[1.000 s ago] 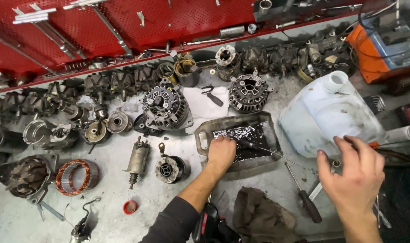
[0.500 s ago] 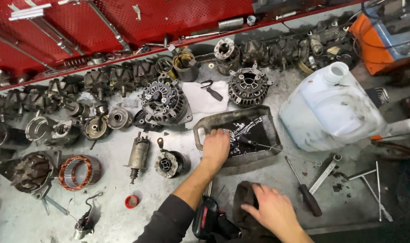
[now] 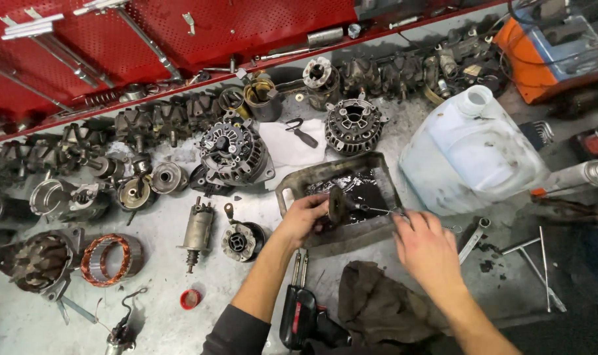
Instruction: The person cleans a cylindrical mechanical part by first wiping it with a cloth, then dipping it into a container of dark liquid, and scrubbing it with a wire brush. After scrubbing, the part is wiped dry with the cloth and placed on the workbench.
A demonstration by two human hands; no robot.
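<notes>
My left hand [image 3: 303,218] grips a small round dark metal part [image 3: 336,204] over the near edge of a dirty metal tray [image 3: 299,183] holding black oily liquid. My right hand [image 3: 425,244] is just right of it, fingers pinched on a thin metal rod [image 3: 376,210] that runs to the round part. A dark rag [image 3: 384,306] lies on the bench below my right hand. A black and red power tool [image 3: 305,320] lies beside my left forearm.
A large white plastic jug [image 3: 466,154] stands right of the tray. Alternators, stators and starter parts cover the bench's left and back, including one alternator [image 3: 235,153]. A wrench [image 3: 473,239], thin rods and a spray can [image 3: 575,177] lie at right. A red pegboard [image 3: 181,26] is behind.
My right hand has moved from the tools at right, past the rag, up to the tray's edge and taken the thin rod. My left hand has lifted the round part at the tray.
</notes>
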